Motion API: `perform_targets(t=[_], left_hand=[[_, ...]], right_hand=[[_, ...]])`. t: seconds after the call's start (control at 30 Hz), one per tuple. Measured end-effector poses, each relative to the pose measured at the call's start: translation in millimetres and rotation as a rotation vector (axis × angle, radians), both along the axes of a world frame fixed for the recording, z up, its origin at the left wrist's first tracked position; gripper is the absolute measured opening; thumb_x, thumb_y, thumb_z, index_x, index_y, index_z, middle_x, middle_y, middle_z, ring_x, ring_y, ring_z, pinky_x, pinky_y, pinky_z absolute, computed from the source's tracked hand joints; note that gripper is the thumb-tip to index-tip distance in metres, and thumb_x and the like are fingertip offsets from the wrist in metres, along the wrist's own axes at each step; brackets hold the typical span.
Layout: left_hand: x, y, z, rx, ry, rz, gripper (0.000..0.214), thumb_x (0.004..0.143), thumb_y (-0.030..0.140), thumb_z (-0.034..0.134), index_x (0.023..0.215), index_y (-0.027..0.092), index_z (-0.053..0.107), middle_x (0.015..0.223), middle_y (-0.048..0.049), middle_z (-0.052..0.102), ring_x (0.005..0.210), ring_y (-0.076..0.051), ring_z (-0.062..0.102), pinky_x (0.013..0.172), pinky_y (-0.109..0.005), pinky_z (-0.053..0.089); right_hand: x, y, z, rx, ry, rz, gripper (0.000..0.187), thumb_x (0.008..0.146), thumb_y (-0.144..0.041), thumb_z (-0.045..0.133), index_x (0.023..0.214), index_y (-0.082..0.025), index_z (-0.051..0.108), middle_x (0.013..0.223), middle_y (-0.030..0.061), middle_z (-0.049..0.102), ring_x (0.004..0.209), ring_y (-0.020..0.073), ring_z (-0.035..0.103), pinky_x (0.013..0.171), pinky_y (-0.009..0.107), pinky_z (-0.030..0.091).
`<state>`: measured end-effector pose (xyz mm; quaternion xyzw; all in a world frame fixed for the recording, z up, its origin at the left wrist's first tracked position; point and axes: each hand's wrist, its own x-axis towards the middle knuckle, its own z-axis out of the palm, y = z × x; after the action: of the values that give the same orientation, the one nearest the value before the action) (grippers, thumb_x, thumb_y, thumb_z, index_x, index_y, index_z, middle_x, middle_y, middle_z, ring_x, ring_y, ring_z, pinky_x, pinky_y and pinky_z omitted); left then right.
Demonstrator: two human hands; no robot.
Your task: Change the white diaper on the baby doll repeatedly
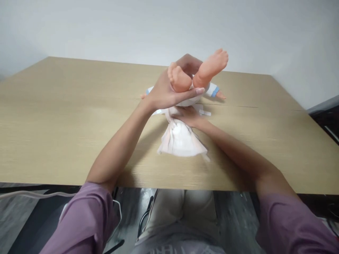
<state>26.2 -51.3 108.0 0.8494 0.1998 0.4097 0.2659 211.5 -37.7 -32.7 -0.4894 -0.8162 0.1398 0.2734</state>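
Note:
A baby doll [212, 70] lies on its back on the table, its bare legs raised toward me. My left hand [164, 90] is closed around both legs near the ankles, the thumb stretched across the front. Under the doll's raised bottom lies a white diaper [181, 139], its front part spread toward me and its middle bunched. My right hand [186, 115] is on that bunched middle, its fingers curled against the diaper and partly hidden below the doll. A white shirt with blue cuffs [214, 90] covers the doll's arms. Its head is hidden behind my left hand.
The light wooden table [66, 127] has a thin seam running across it. A pale wall [119, 28] stands behind its far edge. At the right edge of view is a black object [327, 116]. A pale cable [34, 193] runs below the table's near edge.

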Motion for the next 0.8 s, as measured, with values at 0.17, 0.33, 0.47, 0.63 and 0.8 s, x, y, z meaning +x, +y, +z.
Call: perform_targets(t=[0.17,0.33,0.47,0.63,0.8], left_hand=[[2.4,1.0,-1.2,0.029,-0.121,-0.098,0.052,0.094,0.07,0.085,0.12,0.029,0.068,0.124,-0.0029,0.079,0.127,-0.029,0.077,0.108,-0.046,0.063],[1.7,-0.9,-4.8,0.038,-0.099,-0.121,0.047,0.098,0.065,0.082,0.126,0.031,0.068,0.13,-0.0015,0.079,0.128,-0.027,0.076,0.109,-0.045,0.061],[0.4,-0.7,-20.5,0.034,-0.043,-0.073,0.056,0.091,0.067,0.088,0.128,0.028,0.071,0.133,-0.0066,0.078,0.13,-0.033,0.074,0.11,-0.048,0.06],[-5.6,-13.0,-49.9,0.089,0.041,-0.147,0.05,0.089,0.054,0.092,0.129,0.027,0.076,0.129,-0.0088,0.08,0.121,-0.03,0.074,0.105,-0.047,0.06],[-29.2,-28.5,-66.4,0.078,0.131,-0.235,0.053,0.091,0.051,0.089,0.137,0.032,0.074,0.145,-0.008,0.078,0.137,-0.032,0.07,0.122,-0.052,0.053]], right_hand=[[9.7,47.3,-7.1,-0.145,0.018,0.017,0.044,0.104,-0.052,0.08,0.136,-0.022,0.078,0.15,0.0087,0.077,0.149,0.0363,0.063,0.131,0.053,0.049],[39.8,19.9,-0.8,-0.197,-0.005,0.13,0.051,0.116,-0.06,0.052,0.141,-0.022,0.072,0.162,0.0129,0.067,0.152,0.0357,0.059,0.131,0.056,0.045],[65.8,-37.1,14.0,-0.055,0.064,0.094,0.041,0.114,-0.055,0.055,0.127,-0.023,0.076,0.146,0.0136,0.074,0.139,0.036,0.066,0.125,0.059,0.05],[65.8,-94.1,21.6,0.234,0.312,-0.154,0.053,0.099,-0.06,0.079,0.136,-0.026,0.065,0.135,0.0132,0.072,0.129,0.0362,0.068,0.116,0.061,0.057],[54.8,-109.7,31.3,0.282,0.246,0.136,0.064,0.108,-0.05,0.067,0.164,-0.029,0.046,0.164,0.014,0.059,0.153,0.0347,0.056,0.132,0.059,0.047]])
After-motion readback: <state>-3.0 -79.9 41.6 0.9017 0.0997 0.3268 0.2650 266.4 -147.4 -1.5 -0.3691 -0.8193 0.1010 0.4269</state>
